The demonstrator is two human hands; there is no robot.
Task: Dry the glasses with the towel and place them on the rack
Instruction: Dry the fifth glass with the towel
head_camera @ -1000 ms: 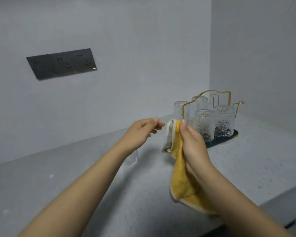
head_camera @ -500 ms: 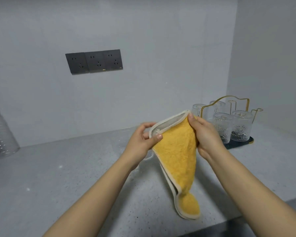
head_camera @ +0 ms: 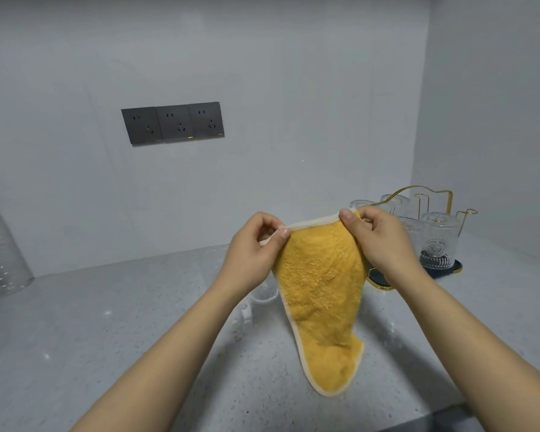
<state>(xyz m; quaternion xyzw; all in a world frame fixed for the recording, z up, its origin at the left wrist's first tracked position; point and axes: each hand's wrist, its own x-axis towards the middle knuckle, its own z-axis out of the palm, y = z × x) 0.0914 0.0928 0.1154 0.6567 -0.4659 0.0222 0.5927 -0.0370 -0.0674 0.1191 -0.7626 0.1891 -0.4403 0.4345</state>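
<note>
A yellow towel [head_camera: 321,285] with a pale border hangs in front of me above the counter. My left hand [head_camera: 251,249] pinches its top edge at the left, and my right hand [head_camera: 378,236] pinches the same edge at the right. One clear glass [head_camera: 264,293] stands on the counter behind my left wrist, mostly hidden. At the back right a gold wire rack [head_camera: 434,194] on a dark tray [head_camera: 449,269] holds several clear patterned glasses [head_camera: 438,241] upside down.
The grey speckled counter [head_camera: 106,322] runs to a front edge at the lower right. A clear dotted plastic container [head_camera: 0,244] stands at the far left. Dark wall sockets [head_camera: 172,123] sit on the back wall. A side wall closes the right.
My left hand came to the towel and took its top edge. Both hands have spread the towel out wider between them. The view has swung left.
</note>
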